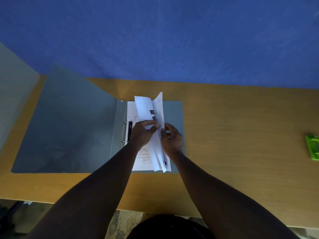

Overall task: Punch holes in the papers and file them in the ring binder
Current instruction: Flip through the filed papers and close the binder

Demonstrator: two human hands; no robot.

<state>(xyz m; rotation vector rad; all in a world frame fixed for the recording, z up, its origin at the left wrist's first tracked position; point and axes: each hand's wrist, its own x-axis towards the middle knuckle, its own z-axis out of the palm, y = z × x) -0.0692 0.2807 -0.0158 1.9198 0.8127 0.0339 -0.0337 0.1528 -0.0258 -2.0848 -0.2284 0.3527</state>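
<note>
A grey ring binder (69, 121) lies open on the wooden table, its metal rings (125, 133) at the spine. A printed sheet (143, 157) lies flat on the binder's right half. Above it stands a raised, curled bundle of white papers (158, 107). My left hand (141, 133) pinches these papers from the left, thumb against them. My right hand (171, 138) grips the same papers from the right with curled fingers. Both hands hover over the binder's right half, just right of the rings.
A green hole punch (312, 147) sits at the table's far right edge, partly cut off. A blue wall (155, 40) rises behind the table. The wooden table (241, 126) stretches bare between binder and punch. Its front edge is near my body.
</note>
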